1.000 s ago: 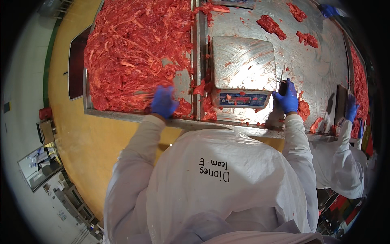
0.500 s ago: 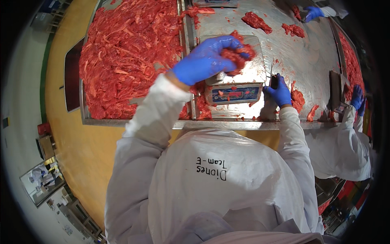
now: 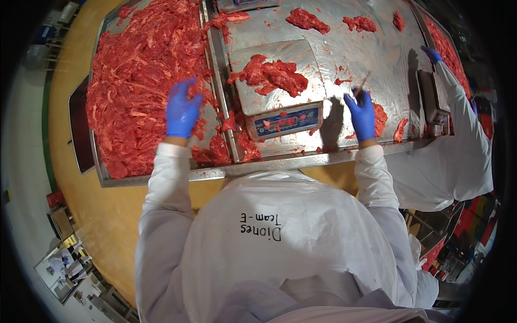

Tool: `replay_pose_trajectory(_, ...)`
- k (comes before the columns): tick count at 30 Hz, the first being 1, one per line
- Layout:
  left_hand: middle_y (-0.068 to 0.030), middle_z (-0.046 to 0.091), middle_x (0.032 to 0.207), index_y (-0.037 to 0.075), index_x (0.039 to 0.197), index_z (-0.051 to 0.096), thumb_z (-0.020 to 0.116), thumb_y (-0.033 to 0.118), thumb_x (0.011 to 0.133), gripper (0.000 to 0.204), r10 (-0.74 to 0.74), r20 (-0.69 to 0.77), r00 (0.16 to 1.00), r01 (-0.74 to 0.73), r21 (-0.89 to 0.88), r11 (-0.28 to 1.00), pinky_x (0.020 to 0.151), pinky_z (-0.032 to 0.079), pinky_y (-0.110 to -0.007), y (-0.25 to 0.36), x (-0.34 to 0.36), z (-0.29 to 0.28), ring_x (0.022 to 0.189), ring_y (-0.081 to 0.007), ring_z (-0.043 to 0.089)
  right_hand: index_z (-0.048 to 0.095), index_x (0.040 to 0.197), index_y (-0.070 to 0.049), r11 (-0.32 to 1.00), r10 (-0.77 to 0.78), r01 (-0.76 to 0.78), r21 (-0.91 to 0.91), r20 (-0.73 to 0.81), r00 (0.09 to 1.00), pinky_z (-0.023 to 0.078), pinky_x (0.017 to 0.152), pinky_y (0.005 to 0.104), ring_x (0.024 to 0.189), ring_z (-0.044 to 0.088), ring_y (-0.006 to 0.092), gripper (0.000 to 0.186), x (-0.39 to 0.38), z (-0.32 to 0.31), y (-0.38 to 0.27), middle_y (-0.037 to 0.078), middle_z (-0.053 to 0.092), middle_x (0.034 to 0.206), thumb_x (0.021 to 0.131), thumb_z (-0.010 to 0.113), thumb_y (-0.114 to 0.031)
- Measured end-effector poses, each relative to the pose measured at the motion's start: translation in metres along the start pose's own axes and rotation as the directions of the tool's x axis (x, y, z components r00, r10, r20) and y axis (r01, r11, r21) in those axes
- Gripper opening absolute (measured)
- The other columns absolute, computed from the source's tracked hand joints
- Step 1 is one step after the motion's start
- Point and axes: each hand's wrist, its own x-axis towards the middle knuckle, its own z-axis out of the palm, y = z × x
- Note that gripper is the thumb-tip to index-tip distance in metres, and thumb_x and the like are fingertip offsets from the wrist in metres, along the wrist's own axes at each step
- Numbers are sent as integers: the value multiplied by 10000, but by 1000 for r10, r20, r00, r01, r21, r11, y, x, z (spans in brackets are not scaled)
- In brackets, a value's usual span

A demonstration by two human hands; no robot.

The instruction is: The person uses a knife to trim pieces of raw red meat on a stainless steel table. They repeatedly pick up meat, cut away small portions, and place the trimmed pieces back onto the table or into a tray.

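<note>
My left hand (image 3: 183,113), blue-gloved, is over the raw red meat (image 3: 140,81) in the left metal tray, its fingers apart. A steel-topped scale (image 3: 291,121) with a blue front panel sits right of the divider, with a torn lump of meat (image 3: 274,75) on its platform. My right hand (image 3: 360,116) is right of the scale, fingers curled around what looks like a thin knife (image 3: 365,79); its handle is mostly hidden. Smaller meat pieces (image 3: 379,118) lie beside that hand on the steel table (image 3: 398,64).
A second scale (image 3: 247,4) is at the top, with several meat scraps (image 3: 307,20) nearby. A dark block-shaped device (image 3: 431,97) stands at right. A co-worker in white (image 3: 458,140) reaches toward another meat-filled trough (image 3: 447,48). The steel front rim (image 3: 280,164) borders the yellow floor.
My left hand lifted meat out of the tray onto the scale and is now back over the tray without it. The view has shifted; the co-worker's arm reaches farther up.
</note>
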Motion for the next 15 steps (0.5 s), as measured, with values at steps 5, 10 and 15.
replay_pose_trajectory(5,-279,392,1565,129,1596,327,727,206,829,869,271,133,953,-294,213,932,1232,257,-526,107,-7,93,1497,-448,302,426,1483,14,896,-143,-28,443,348,926,449,1085,364,1310,552,252,821,-21,116,-154,187,594,1346,850,851,-291)
replay_pose_trajectory(10,-213,618,1282,133,1403,576,721,144,801,619,173,242,955,-56,-426,903,993,506,-426,132,0,61,1167,-350,631,471,1417,22,826,-246,78,559,232,941,498,1044,356,1218,597,229,646,-24,114,-175,146,619,1296,905,792,-208)
replay_pose_trajectory(15,-169,644,963,69,1057,727,739,123,810,254,304,42,952,-305,18,952,843,542,-391,89,4,61,929,-332,661,639,1021,-22,842,-145,-328,428,765,627,546,847,292,921,641,119,235,-69,94,-181,51,687,997,948,759,-210)
